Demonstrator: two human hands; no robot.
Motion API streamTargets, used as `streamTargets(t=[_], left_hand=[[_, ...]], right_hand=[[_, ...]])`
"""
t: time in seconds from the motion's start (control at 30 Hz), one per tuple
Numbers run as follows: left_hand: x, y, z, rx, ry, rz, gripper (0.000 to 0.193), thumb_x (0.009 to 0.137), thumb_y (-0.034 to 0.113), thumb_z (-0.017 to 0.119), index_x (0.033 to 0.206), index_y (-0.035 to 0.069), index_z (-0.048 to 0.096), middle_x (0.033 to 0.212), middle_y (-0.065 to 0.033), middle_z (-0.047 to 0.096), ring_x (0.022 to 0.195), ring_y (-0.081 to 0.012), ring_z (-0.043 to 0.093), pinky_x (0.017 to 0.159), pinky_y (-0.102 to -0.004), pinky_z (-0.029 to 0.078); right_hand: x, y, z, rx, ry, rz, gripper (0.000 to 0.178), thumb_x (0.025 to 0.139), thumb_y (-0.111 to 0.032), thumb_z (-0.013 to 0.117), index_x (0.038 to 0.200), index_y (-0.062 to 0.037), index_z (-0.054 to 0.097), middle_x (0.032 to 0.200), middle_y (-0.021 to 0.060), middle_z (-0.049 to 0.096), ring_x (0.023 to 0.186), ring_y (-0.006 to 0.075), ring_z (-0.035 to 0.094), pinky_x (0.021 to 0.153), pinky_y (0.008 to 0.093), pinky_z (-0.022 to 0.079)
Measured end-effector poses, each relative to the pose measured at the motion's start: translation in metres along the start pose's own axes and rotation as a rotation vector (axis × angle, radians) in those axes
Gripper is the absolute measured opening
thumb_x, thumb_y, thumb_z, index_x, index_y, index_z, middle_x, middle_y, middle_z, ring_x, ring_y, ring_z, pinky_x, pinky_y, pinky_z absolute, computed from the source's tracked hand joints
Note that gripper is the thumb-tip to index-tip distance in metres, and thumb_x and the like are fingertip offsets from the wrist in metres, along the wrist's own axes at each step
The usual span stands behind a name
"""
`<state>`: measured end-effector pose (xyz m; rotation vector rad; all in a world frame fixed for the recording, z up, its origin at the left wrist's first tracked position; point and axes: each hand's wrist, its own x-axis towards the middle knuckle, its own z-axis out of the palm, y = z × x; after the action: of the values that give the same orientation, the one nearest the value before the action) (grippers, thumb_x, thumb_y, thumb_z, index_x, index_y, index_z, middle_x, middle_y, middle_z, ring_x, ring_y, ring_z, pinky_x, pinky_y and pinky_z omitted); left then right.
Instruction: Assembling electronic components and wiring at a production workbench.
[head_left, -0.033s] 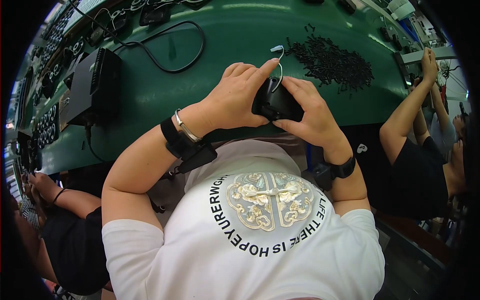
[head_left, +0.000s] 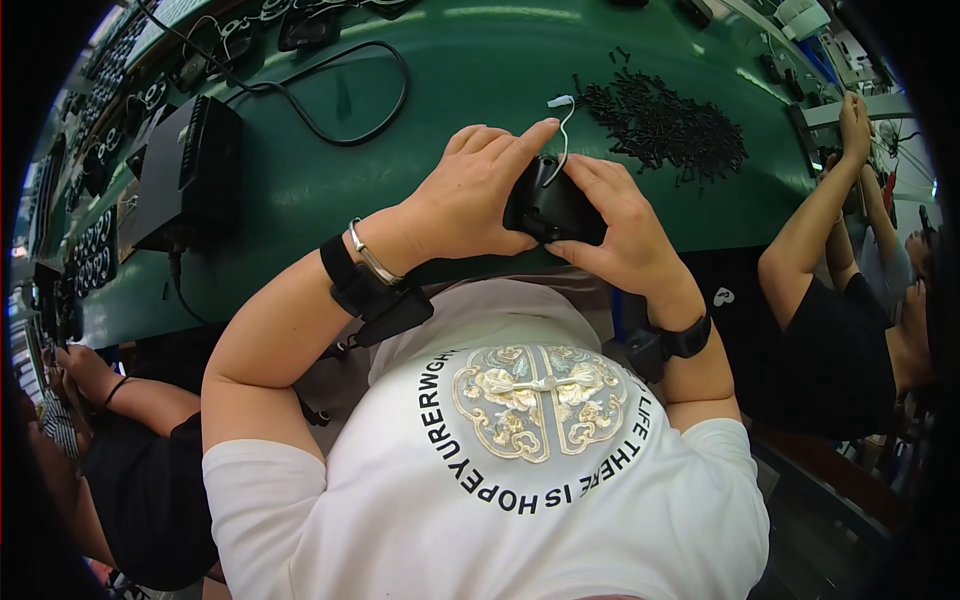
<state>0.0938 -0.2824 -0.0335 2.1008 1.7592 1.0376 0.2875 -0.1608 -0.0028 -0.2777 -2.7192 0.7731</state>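
Between my two hands is a smooth black housing, rounded in shape, held over the near edge of the green table. A thin white cable rises from its top and ends in a small white connector. My left hand grips the housing's left side, index finger stretched along the top and thumb at the near edge. My right hand wraps the right side, its thumb also at the near edge. The underside of the housing is hidden.
A heap of small black screws lies beyond my right hand. At the left stands a black box-shaped device with a looped black cable behind it. Co-workers sit on both sides, one with a raised forearm at the right.
The white connector has swung slightly to the right and down as its cable shifts. Both hands and the housing stay almost in place.
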Motion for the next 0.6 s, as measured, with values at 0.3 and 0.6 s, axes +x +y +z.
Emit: streamTargets(t=[0.3, 0.6], left_hand=[[0.000, 0.000, -0.001, 0.009, 0.001, -0.001, 0.113, 0.059, 0.026, 0.082, 0.150, 0.003, 0.020, 0.113, -0.0184, 0.055, 0.114, -0.0376, 0.049, 0.106, -0.0469, 0.032], [0.004, 0.002, 0.002, 0.013, 0.004, 0.018, 0.111, 0.060, 0.024, 0.082, 0.150, 0.005, 0.021, 0.112, -0.0173, 0.055, 0.112, -0.0371, 0.049, 0.105, -0.0465, 0.032]], right_hand=[[0.008, -0.005, -0.009, -0.029, -0.092, -0.057, 0.082, 0.059, -0.008, 0.081, 0.134, 0.0041, 0.049, 0.133, 0.0191, 0.052, 0.123, 0.0369, 0.048, 0.104, 0.0420, 0.041], [0.008, -0.001, -0.012, -0.062, -0.101, -0.091, 0.081, 0.060, -0.008, 0.082, 0.134, 0.0036, 0.049, 0.133, 0.0196, 0.052, 0.121, 0.0381, 0.049, 0.102, 0.0431, 0.043]])
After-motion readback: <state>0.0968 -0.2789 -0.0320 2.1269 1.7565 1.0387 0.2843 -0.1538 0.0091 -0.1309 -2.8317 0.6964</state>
